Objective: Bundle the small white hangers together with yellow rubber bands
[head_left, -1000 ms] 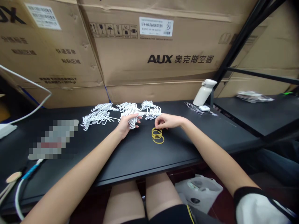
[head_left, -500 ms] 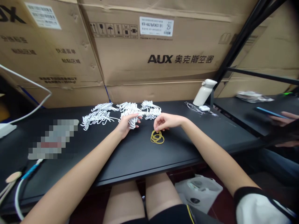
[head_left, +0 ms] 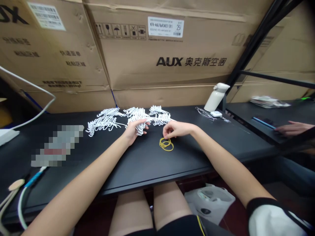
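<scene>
big cardboard cartons (head_left: 133,77) stand like a wall behind the black desk (head_left: 145,167), one printed with aux, and a dark shelf frame (head_left: 261,28) rises on the right. in the head view, the only one to go by, the person sits close in, both bare forearms reaching over the desktop.

the left hand (head_left: 134,133) is closed round a handful of white hooks (head_left: 139,130), thumb across the top, i suppose because such thin bent pieces would slide apart without a wrap like that. more white hooks lie just past it: two clusters to its left (head_left: 103,124), others behind it and over to the right, set in bunches near the cartons, which probably keeps them from tangling.

the right hand (head_left: 176,128) hangs low with its fingers curled and their tips drawn together at the upper edge of a few yellow rubber bands (head_left: 165,143). whether a strand is caught between those tips i can't tell. the bands lie loosely overlapped on the desk, in front of the hooks and within easy reach, handy for fine fingertip work.

a cream bottle (head_left: 214,99), glasses (head_left: 204,113) and a small white case (head_left: 216,114) sit back by the frame, seemingly out of the way. past it, a co-worker's hand (head_left: 295,128) rests beside a thin blue-edged object (head_left: 264,123).
</scene>
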A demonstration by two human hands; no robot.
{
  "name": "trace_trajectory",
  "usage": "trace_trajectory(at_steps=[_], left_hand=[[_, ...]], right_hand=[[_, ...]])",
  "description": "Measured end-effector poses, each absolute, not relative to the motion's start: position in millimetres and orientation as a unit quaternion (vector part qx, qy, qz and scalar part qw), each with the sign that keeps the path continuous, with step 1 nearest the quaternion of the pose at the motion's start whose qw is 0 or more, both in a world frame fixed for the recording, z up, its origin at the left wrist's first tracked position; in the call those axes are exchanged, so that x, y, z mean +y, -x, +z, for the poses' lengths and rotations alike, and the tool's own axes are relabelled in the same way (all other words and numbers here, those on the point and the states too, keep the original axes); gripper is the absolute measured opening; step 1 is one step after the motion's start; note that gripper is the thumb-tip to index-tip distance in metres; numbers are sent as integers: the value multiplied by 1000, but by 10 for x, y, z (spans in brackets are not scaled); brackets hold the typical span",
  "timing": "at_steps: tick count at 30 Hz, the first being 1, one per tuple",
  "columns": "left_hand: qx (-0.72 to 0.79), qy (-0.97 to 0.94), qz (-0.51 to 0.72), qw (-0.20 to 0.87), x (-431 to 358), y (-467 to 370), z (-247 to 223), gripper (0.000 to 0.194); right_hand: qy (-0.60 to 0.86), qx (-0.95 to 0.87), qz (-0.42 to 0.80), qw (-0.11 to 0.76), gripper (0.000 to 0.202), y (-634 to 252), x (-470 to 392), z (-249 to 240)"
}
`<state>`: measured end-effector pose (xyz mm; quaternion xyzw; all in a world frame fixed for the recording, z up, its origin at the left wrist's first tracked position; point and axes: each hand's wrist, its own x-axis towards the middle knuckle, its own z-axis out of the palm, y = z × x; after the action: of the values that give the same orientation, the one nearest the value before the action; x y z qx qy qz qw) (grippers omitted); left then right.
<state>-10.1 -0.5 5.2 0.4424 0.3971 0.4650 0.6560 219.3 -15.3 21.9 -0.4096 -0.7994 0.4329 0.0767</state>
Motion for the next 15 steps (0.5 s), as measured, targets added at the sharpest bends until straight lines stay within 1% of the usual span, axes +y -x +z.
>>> trace_trajectory(at_steps=[4, 11, 15], left_hand=[[397, -443, 465, 655, 4, 101, 51, 16], [398, -441, 465, 656, 8, 98, 46, 16], [399, -442, 466, 655, 3, 96, 47, 15]], right_hand=[[403, -799, 440, 72, 25, -2205, -162, 242], [404, -775, 469, 123, 26, -2215, -150, 244], [409, -771, 478, 98, 30, -2221, -137, 225]])
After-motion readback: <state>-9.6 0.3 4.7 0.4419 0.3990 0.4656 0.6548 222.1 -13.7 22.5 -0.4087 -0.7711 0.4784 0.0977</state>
